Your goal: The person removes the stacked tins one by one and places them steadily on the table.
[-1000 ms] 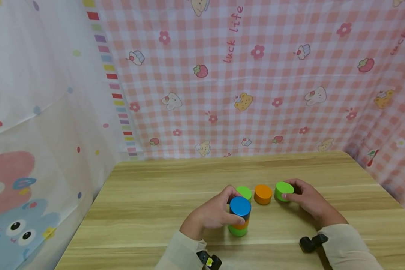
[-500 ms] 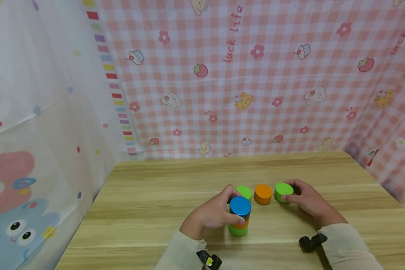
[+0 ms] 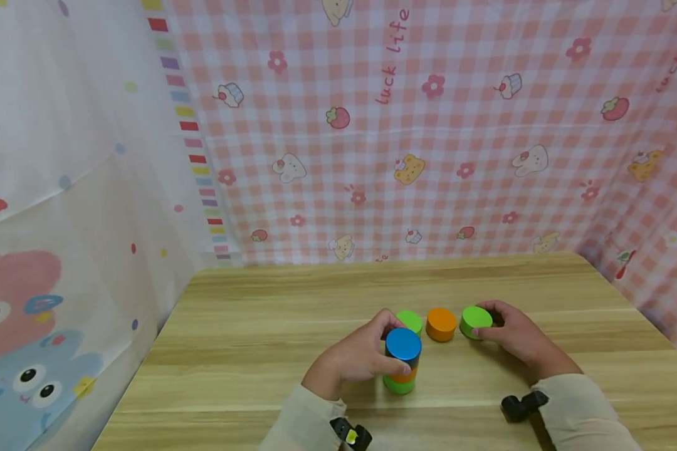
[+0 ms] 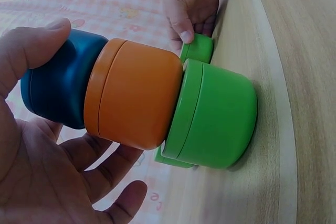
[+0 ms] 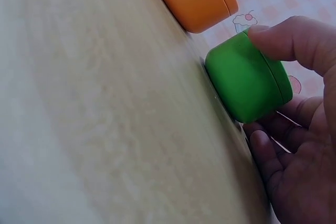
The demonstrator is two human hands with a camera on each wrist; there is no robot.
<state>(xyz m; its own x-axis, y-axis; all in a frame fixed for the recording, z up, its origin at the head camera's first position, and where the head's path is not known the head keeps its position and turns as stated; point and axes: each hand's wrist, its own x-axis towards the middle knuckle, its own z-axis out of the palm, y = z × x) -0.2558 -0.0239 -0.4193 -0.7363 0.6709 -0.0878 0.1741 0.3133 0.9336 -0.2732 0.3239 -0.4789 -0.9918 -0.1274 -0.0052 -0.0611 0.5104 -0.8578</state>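
Observation:
In the head view a stack of three round lidded tins stands upright on the table: a blue tin (image 3: 403, 344) on top, an orange tin (image 4: 134, 93) in the middle and a green tin (image 4: 212, 114) at the bottom. My left hand (image 3: 358, 354) grips the stack near its top, thumb against the blue tin. To the right, my right hand (image 3: 510, 332) holds another green tin (image 5: 247, 77) between thumb and fingers. That tin sits at the tabletop, upright. Its far side is hidden by the fingers in the head view.
A second orange tin (image 3: 441, 324) stands just left of the right hand's tin. Behind the stack is one more green tin (image 3: 409, 322), partly covered by the left hand. The wooden table (image 3: 271, 326) meets a pink checked cloth (image 3: 316, 188) at its back edge.
The green tin in my right hand has come down very slightly. My left hand and the stack hold still, and the head view has shifted a little.

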